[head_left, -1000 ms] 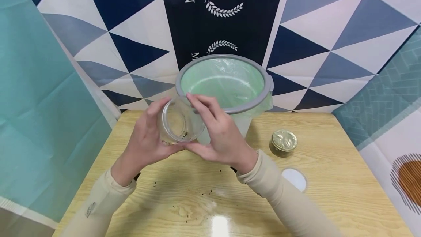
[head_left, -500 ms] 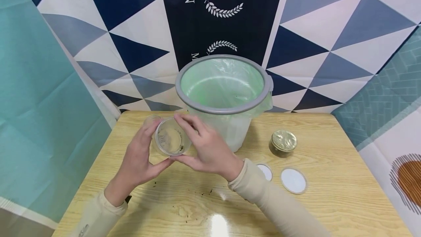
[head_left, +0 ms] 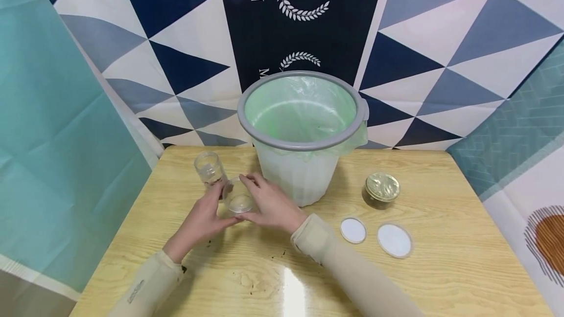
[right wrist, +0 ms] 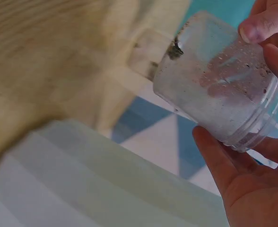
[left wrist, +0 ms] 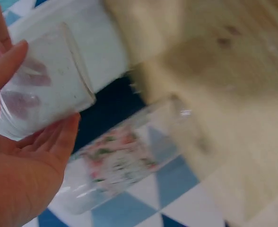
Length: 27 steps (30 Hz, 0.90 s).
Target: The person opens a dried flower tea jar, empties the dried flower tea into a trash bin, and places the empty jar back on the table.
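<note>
Okay, so both hands are on the same clear jar [head_left: 240, 200], which sits left of centre on the near side of the bin [head_left: 304, 146]. Left hand [head_left: 204, 221] has its fingers and thumb curved round the left side, right hand [head_left: 273, 204] does the same on the right. Neither is opened any wider than the jar needs. I can't tell whether the base is touching the table [head_left: 440, 283] or hanging just above it.

My main worry is the second jar [head_left: 207, 163], standing just beyond the left fingers. The two overlap in the head view and I can't make out if they're actually touching. It's tall and see-through, so one careless knuckle or a sideways nudge could probably knock it over, maybe off the far left part of the table.

Next worry: dark bits [right wrist: 175, 50] cling to the held jar's wall. Tip or bump it away from the bin and I'd guess they end up on the tabletop, where there are already some crumbs [head_left: 252, 287].

Also, smooth plastic-looking sides: if one hand lets go early, it might slip. The right sleeve [head_left: 335, 258] passes close to the smaller white disc [head_left: 353, 230] too, so a rightward sweep could shove that.
</note>
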Each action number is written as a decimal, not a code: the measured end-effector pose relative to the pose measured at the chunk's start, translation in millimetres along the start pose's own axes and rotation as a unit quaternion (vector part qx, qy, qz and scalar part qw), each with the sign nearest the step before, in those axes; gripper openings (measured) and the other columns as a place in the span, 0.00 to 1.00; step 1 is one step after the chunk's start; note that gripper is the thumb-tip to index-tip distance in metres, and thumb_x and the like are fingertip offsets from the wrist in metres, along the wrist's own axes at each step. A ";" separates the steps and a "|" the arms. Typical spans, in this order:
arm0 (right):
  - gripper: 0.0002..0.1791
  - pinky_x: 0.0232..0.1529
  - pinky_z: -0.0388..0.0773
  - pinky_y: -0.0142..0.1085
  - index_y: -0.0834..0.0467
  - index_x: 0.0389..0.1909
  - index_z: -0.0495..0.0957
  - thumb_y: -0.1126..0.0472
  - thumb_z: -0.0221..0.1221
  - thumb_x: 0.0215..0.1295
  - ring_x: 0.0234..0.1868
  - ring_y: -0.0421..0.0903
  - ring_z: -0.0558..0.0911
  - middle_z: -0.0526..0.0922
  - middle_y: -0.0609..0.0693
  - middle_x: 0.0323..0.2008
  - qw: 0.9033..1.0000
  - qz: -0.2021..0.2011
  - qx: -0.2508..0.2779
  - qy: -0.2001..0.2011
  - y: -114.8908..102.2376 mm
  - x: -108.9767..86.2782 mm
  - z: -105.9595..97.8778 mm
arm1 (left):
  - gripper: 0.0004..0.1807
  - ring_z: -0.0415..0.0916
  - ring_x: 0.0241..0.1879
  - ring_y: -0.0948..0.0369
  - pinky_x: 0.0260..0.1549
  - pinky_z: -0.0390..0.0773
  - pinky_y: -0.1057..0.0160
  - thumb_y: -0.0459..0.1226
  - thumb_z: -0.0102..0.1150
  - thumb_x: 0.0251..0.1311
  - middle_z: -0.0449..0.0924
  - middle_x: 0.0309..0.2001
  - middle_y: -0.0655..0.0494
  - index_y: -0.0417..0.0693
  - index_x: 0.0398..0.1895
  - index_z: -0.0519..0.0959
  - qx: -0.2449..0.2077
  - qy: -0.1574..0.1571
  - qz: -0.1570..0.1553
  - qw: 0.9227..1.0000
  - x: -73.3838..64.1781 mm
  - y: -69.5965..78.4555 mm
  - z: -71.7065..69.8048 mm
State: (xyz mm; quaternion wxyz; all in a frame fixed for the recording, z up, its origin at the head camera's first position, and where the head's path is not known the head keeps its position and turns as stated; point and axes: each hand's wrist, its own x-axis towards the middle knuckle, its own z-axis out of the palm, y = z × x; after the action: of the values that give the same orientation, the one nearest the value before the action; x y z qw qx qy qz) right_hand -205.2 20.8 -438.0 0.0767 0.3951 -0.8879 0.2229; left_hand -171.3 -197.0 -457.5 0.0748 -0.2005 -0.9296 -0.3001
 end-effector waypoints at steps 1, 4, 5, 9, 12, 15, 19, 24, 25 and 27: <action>0.51 0.63 0.81 0.42 0.65 0.76 0.63 0.42 0.72 0.61 0.61 0.53 0.81 0.72 0.59 0.67 1.000 0.007 -0.003 -0.010 2.7 0.3 3.6 | 0.51 0.78 0.63 0.42 0.57 0.82 0.41 0.45 0.82 0.50 0.76 0.65 0.38 0.38 0.73 0.62 -0.002 -0.005 -0.002 1.000 2.3 -4.2 4.3; 0.52 0.63 0.81 0.42 0.65 0.77 0.62 0.42 0.72 0.61 0.62 0.54 0.81 0.72 0.60 0.68 0.999 0.018 -0.011 -0.031 9.1 0.6 13.0 | 0.50 0.79 0.61 0.43 0.57 0.81 0.42 0.47 0.82 0.50 0.79 0.62 0.38 0.37 0.71 0.64 0.001 -0.017 -0.003 1.000 7.0 -13.2 14.9; 0.51 0.63 0.81 0.42 0.64 0.77 0.62 0.42 0.72 0.61 0.61 0.54 0.81 0.72 0.60 0.68 0.999 0.019 -0.014 -0.035 10.8 0.6 15.4 | 0.50 0.79 0.61 0.43 0.57 0.81 0.42 0.47 0.82 0.49 0.79 0.61 0.38 0.36 0.71 0.65 0.003 -0.019 -0.003 1.000 8.1 -15.4 17.7; 0.52 0.61 0.82 0.41 0.65 0.76 0.63 0.43 0.74 0.59 0.59 0.53 0.82 0.73 0.61 0.67 0.999 0.028 -0.019 -0.042 15.2 0.9 21.8 | 0.50 0.79 0.61 0.43 0.58 0.81 0.42 0.46 0.83 0.48 0.80 0.61 0.37 0.36 0.70 0.65 -0.006 -0.032 -0.010 0.999 11.7 -18.4 24.9; 0.52 0.59 0.83 0.39 0.64 0.76 0.64 0.42 0.74 0.58 0.57 0.51 0.83 0.73 0.59 0.67 0.997 0.041 -0.026 -0.053 16.9 1.4 27.2 | 0.49 0.79 0.62 0.42 0.60 0.80 0.42 0.46 0.82 0.50 0.79 0.62 0.36 0.36 0.70 0.64 -0.013 -0.045 -0.019 0.999 12.3 -19.3 28.5; 0.53 0.58 0.83 0.37 0.62 0.77 0.63 0.38 0.72 0.59 0.57 0.50 0.84 0.73 0.58 0.67 0.996 0.045 -0.024 -0.069 17.4 2.2 34.7 | 0.50 0.78 0.63 0.41 0.61 0.79 0.41 0.47 0.81 0.50 0.78 0.63 0.35 0.36 0.71 0.64 -0.013 -0.053 -0.039 0.998 7.9 -22.4 30.7; 0.53 0.60 0.82 0.37 0.62 0.77 0.63 0.37 0.71 0.59 0.59 0.50 0.83 0.74 0.58 0.67 0.996 0.038 -0.015 -0.077 17.6 3.8 42.2 | 0.50 0.77 0.63 0.41 0.62 0.78 0.40 0.46 0.82 0.50 0.78 0.63 0.36 0.35 0.71 0.64 -0.013 -0.052 -0.057 0.997 1.5 -28.2 33.0; 0.53 0.64 0.80 0.39 0.63 0.77 0.62 0.41 0.73 0.59 0.61 0.52 0.82 0.73 0.60 0.68 0.996 0.052 -0.018 -0.073 20.7 8.1 40.6 | 0.49 0.76 0.65 0.42 0.63 0.77 0.41 0.45 0.81 0.52 0.77 0.64 0.37 0.36 0.72 0.63 -0.031 -0.046 -0.051 0.997 7.9 -32.3 38.2; 0.53 0.64 0.80 0.39 0.63 0.77 0.62 0.41 0.73 0.59 0.61 0.52 0.82 0.72 0.60 0.69 0.996 0.054 -0.019 -0.073 21.6 9.1 39.8 | 0.49 0.76 0.65 0.41 0.63 0.77 0.41 0.45 0.80 0.52 0.77 0.64 0.36 0.36 0.72 0.63 -0.035 -0.044 -0.052 0.997 9.8 -32.6 38.9; 0.53 0.64 0.80 0.39 0.64 0.77 0.61 0.41 0.73 0.59 0.61 0.53 0.82 0.72 0.61 0.69 0.996 0.055 -0.024 -0.071 23.0 10.9 38.5 | 0.49 0.75 0.65 0.41 0.64 0.76 0.40 0.44 0.81 0.52 0.77 0.64 0.36 0.35 0.72 0.63 -0.042 -0.043 -0.055 0.997 13.3 -32.1 39.5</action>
State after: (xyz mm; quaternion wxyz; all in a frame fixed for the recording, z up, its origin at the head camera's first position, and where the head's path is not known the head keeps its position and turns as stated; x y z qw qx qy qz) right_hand -227.9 9.5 -476.5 0.0101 0.3584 -0.9166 0.1770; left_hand -197.5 -193.1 -502.9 0.0094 -0.1645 -0.9281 -0.3337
